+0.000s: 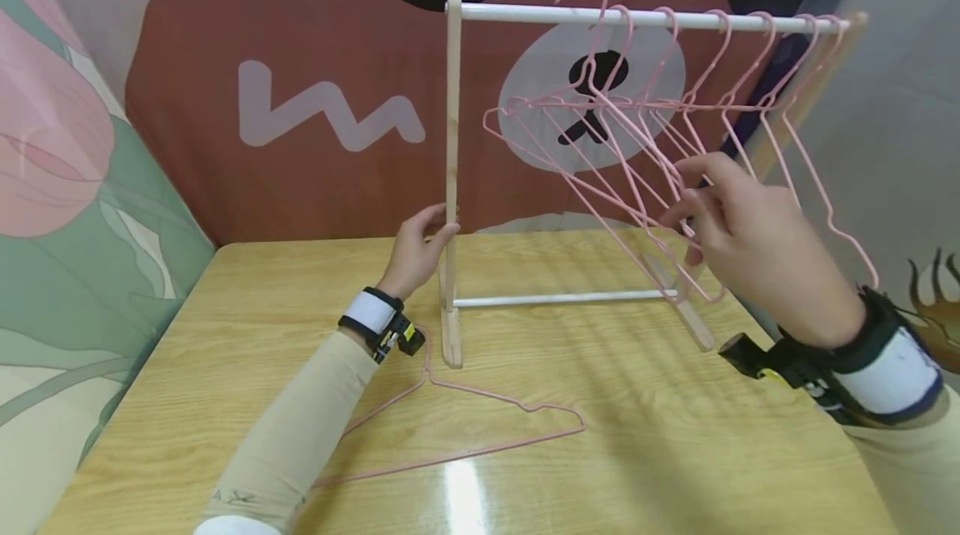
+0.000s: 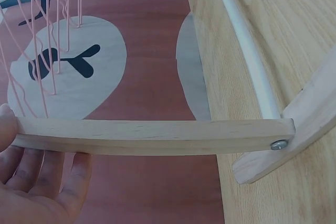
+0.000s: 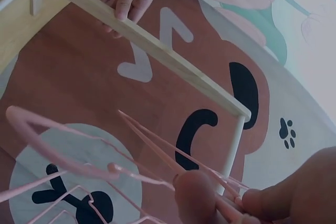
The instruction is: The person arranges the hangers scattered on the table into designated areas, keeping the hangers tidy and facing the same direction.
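Observation:
My left hand (image 1: 420,247) grips the near wooden upright (image 1: 452,143) of a small clothes rack, thumb on one side and fingers on the other. In the left wrist view the same upright (image 2: 157,136) runs across, bolted to its foot. My right hand (image 1: 757,243) is among the pink hangers at the rack's right part and pinches pink wire between thumb and fingers (image 3: 194,198). One pink hanger (image 1: 592,72) tilts, its hook rising above the white top rail (image 1: 517,13). Several more hangers (image 1: 726,72) hang along that rail, their wires overlapping near my right fingers.
A loose pink hanger (image 1: 480,392) lies on the wooden table (image 1: 675,452), partly behind my left forearm. A white lower bar (image 1: 562,299) joins the rack's feet. Close behind the rack hangs a reddish-brown printed cloth (image 1: 322,193). A brown spiky object (image 1: 937,310) stands at the right edge.

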Motion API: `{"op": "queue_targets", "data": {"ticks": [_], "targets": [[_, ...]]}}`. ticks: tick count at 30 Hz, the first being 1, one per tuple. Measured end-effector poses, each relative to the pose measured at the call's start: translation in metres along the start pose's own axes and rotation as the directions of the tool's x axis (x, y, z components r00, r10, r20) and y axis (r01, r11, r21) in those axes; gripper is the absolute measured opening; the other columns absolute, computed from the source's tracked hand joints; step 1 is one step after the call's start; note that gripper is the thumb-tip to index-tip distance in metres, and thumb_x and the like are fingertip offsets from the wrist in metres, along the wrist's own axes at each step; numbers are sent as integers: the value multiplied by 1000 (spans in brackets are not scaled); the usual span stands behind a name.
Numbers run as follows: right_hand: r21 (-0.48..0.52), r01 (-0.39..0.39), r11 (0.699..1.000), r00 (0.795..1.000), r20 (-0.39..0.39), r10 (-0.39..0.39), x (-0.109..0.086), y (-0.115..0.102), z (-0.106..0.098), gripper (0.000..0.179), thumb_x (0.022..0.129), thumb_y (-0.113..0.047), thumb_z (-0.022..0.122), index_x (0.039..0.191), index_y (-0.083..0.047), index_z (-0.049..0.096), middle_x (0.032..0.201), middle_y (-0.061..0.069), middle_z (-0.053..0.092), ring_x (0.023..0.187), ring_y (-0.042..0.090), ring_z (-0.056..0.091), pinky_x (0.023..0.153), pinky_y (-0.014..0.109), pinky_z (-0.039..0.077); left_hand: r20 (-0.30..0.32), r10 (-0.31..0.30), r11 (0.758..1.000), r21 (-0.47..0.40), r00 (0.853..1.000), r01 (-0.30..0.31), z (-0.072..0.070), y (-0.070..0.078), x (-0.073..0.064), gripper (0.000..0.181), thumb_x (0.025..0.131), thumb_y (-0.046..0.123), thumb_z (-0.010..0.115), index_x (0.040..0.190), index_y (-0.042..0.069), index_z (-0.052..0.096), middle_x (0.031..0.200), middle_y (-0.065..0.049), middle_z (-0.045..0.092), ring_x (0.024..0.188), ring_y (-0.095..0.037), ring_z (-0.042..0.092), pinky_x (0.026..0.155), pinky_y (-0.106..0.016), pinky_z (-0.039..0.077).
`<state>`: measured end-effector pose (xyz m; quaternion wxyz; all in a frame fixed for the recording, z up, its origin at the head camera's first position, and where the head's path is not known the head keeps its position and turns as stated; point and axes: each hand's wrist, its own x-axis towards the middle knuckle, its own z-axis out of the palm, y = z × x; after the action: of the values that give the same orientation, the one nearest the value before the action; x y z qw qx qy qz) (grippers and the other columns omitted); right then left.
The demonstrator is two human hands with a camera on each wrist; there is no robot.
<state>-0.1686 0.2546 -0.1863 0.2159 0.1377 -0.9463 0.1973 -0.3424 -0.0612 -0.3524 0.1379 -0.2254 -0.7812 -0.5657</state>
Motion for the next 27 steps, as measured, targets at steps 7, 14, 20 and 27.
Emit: {"op": "queue_targets", "data": {"ticks": [7, 14, 20, 27], "targets": [[16, -18, 1000, 999, 32, 17, 4, -10, 10, 32, 111, -15, 36, 138, -3, 48, 101, 20, 74, 57, 17, 64, 40, 29, 43, 0, 0, 1000, -2, 1000, 0, -1, -2, -1, 37, 104, 14, 61, 137, -2, 60, 123, -22, 67, 110, -30, 64, 93, -44, 58], [17, -19, 1000, 998, 64, 18, 3, -9, 20, 31, 112, -15, 34, 137, -3, 46, 101, 19, 73, 53, 15, 60, 41, 29, 47, 2, -7, 1000, 8, 1000, 7, -1, -2, -2, 37, 104, 15, 61, 138, -1, 60, 121, -18, 68, 110, -29, 63, 93, -44, 57], [-9, 92, 996, 995, 27, -92, 2, -5, 28, 27, 111, -8, 35, 134, 1, 46, 95, 18, 74, 54, 11, 60, 42, 26, 45, 3, -12, 1000, 3, 1000, 11, 0, -2, -1, 37, 104, 16, 61, 138, 0, 60, 120, -18, 68, 110, -29, 63, 93, -43, 58], [-28, 117, 993, 993, 4, -117, -1, -6, 35, 24, 107, -7, 49, 129, 3, 46, 85, 17, 72, 56, 13, 64, 42, 26, 46, 4, -16, 1000, -6, 1000, 16, 0, -1, 0, 37, 104, 16, 61, 137, 1, 60, 121, -18, 68, 110, -29, 64, 93, -43, 58]]}}
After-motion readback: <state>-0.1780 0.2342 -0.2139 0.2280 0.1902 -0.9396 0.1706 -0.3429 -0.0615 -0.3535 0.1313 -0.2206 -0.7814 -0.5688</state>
